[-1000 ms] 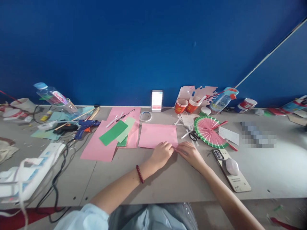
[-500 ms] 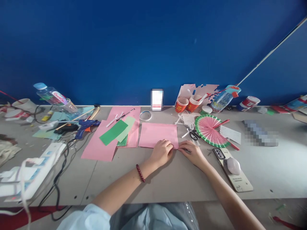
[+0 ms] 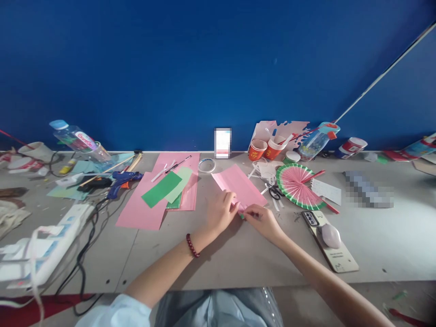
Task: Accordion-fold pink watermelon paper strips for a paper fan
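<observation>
A pink paper sheet (image 3: 236, 184) lies turned at an angle in the middle of the grey table (image 3: 238, 254). My left hand (image 3: 220, 212), with a red bead bracelet on its wrist, pinches the sheet's near corner. My right hand (image 3: 262, 221) pinches the same near edge just to the right, fingers closed on the paper. A sliver of green shows under the corner between the two hands.
Pink and green paper sheets (image 3: 160, 193) and a blue glue gun (image 3: 121, 179) lie to the left. Scissors (image 3: 274, 192), a watermelon paper fan (image 3: 296, 185), red paper cups (image 3: 265, 149) and a phone (image 3: 329, 238) lie to the right. A tape roll (image 3: 206, 165) sits behind; a power strip (image 3: 44, 247) with cables lies at the left.
The pink sheet lay square to the table edge; now it is rotated, its far end pointing up-left. Both hands moved slightly left and lifted its near corner.
</observation>
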Action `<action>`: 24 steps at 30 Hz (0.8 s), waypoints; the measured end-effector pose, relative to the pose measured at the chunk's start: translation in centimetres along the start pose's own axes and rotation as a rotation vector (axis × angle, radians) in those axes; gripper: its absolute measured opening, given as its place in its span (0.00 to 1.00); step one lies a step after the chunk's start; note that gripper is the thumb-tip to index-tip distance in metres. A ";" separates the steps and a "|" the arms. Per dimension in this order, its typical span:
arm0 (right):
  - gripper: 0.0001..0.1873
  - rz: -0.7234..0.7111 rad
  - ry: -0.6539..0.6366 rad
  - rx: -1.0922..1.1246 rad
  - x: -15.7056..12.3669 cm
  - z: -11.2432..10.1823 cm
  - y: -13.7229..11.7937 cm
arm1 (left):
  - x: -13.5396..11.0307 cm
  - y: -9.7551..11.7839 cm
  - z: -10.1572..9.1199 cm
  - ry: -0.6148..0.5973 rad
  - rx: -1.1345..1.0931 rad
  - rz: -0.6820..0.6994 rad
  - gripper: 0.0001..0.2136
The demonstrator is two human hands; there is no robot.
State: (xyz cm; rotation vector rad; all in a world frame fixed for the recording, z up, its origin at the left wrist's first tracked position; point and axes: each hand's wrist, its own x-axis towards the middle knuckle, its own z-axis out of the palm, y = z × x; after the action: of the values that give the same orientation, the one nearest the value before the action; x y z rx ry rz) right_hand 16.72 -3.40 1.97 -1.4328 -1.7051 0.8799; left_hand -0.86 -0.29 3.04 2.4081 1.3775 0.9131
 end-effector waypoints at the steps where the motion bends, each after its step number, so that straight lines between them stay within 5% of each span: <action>1: 0.10 0.101 -0.023 0.069 0.2 0.2 -0.5 | 0.0 -0.1 -0.4 -0.002 -0.074 -0.067 0.07; 4: 0.12 0.364 -0.091 0.361 0.9 0.8 -2.2 | -0.4 -0.5 -1.8 -0.034 -0.287 -0.219 0.16; 6: 0.12 0.413 -0.132 0.521 1.4 1.4 -3.2 | -1.0 -0.9 -2.6 -0.107 -0.400 -0.212 0.24; 9: 0.13 0.415 -0.201 0.629 1.8 2.5 -4.5 | -2.2 -1.6 -3.2 -0.187 -0.510 -0.215 0.28; 14: 0.14 0.249 -0.292 0.515 2.6 3.1 -5.3 | -3.0 -3.4 -3.2 -0.152 -0.699 -0.254 0.20; 18: 0.12 0.083 -0.009 0.222 4.5 0.9 -3.1 | -2.1 -5.1 -4.8 -0.088 -0.697 -0.288 0.17; 21: 0.14 0.032 0.251 0.108 6.1 -1.4 -0.4 | -1.5 -6.0 -6.7 -0.160 -0.627 -0.349 0.14; 24: 0.21 0.169 0.183 0.304 6.7 -2.4 1.6 | -1.2 -6.7 -7.9 -0.226 -0.596 -0.364 0.14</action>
State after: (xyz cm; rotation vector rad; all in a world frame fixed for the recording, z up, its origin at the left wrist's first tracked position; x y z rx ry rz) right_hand 18.84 3.59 2.48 -1.4141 -1.2688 1.0165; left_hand -10.85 1.40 5.59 1.6919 1.1893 0.7826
